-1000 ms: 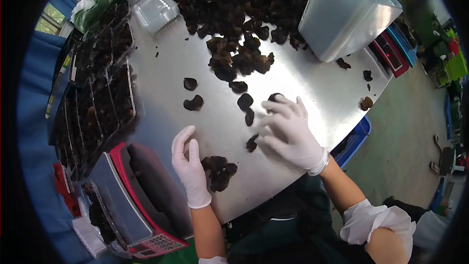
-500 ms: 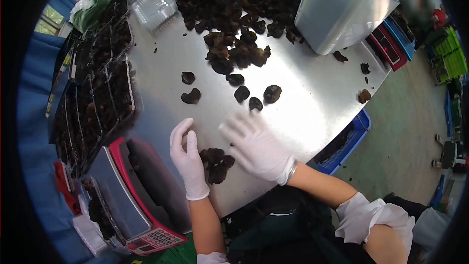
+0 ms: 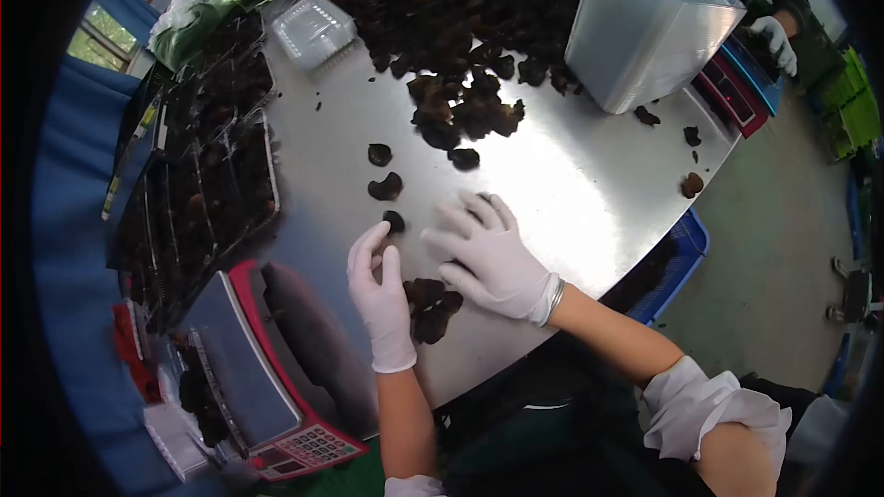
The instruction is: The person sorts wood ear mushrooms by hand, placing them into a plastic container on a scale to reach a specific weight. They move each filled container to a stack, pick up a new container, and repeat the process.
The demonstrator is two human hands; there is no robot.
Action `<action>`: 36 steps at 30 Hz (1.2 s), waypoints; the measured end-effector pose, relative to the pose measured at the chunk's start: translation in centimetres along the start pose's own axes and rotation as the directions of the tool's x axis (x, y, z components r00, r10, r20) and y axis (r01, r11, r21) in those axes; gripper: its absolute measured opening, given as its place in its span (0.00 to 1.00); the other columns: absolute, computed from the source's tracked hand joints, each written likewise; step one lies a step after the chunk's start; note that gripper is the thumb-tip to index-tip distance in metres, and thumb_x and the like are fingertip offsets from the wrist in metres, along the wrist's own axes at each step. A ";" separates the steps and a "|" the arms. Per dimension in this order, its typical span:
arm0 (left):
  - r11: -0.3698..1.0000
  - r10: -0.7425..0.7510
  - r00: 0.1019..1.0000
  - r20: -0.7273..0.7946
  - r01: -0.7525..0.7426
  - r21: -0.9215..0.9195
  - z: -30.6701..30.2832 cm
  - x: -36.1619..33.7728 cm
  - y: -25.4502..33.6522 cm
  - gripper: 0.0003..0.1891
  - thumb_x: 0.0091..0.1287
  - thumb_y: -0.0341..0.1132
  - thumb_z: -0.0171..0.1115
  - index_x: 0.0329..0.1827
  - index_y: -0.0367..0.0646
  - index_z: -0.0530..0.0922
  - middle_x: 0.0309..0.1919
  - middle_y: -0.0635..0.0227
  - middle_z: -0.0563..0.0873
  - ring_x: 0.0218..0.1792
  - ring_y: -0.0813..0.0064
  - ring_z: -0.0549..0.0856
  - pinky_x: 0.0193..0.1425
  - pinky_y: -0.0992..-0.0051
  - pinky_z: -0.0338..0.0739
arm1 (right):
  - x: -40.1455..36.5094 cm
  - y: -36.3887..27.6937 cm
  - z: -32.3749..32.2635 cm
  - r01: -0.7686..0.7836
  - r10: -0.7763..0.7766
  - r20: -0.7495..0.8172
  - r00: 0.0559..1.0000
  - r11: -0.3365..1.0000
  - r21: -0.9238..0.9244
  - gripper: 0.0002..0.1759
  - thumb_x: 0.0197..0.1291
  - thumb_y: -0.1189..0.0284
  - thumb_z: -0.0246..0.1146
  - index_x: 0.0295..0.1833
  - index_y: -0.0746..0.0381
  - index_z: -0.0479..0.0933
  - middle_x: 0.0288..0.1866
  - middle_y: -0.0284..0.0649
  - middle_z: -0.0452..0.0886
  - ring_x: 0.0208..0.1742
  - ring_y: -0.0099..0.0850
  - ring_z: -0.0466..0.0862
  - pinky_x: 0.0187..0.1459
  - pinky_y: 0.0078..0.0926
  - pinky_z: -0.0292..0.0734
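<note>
My left hand (image 3: 379, 304), in a white glove, is half curled with thumb and fingers apart. Its fingertips are at a small dark wood ear mushroom piece (image 3: 394, 222) and seem to touch it. My gloved right hand (image 3: 502, 262) is spread palm down over the metal table, slightly blurred. Dark wood ear shows between its fingers, partly hidden. Between my wrists lies a small clump of wood ear (image 3: 431, 310). Two single pieces, an upper one (image 3: 379, 155) and a lower one (image 3: 386, 187), lie beyond my left hand.
A big wood ear heap (image 3: 460, 9) covers the far table. Stacked clear boxes (image 3: 635, 32) stand right, a clear lid (image 3: 313, 32) left. Filled trays (image 3: 203, 193) and a red-edged scale (image 3: 276, 359) flank my left. A blue basket (image 3: 686, 248) sits below; a co-worker's gloved hand (image 3: 775, 41) is far right.
My view has shifted a little. The loose pieces ahead of my right hand are now largely covered by it, and one piece now lies at my left fingertips. A co-worker's hand has appeared far right.
</note>
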State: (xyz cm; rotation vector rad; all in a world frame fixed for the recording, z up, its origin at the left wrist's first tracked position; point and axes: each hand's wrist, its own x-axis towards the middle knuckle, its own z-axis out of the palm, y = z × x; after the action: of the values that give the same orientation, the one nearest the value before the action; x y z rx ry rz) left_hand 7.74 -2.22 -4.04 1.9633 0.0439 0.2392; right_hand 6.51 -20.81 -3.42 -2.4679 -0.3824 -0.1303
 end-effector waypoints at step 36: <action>0.998 -0.020 1.000 -0.017 0.019 -0.057 0.1 0.3 -0.7 0.14 0.70 0.24 0.57 0.56 0.41 0.83 0.57 0.63 0.83 0.57 0.70 0.82 0.58 0.71 0.77 | -0.8 1.0 -1.5 0.192 -0.191 -0.023 0.981 0.965 0.180 0.11 0.64 0.73 0.60 0.49 0.58 0.83 0.44 0.39 0.83 0.50 0.40 0.78 0.59 0.37 0.69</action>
State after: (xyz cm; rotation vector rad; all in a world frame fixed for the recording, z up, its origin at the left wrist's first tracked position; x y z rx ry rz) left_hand 8.12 -1.99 -4.63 1.9030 0.0664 0.2423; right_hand 6.06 -22.61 -2.93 -2.2478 -0.6036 -0.1750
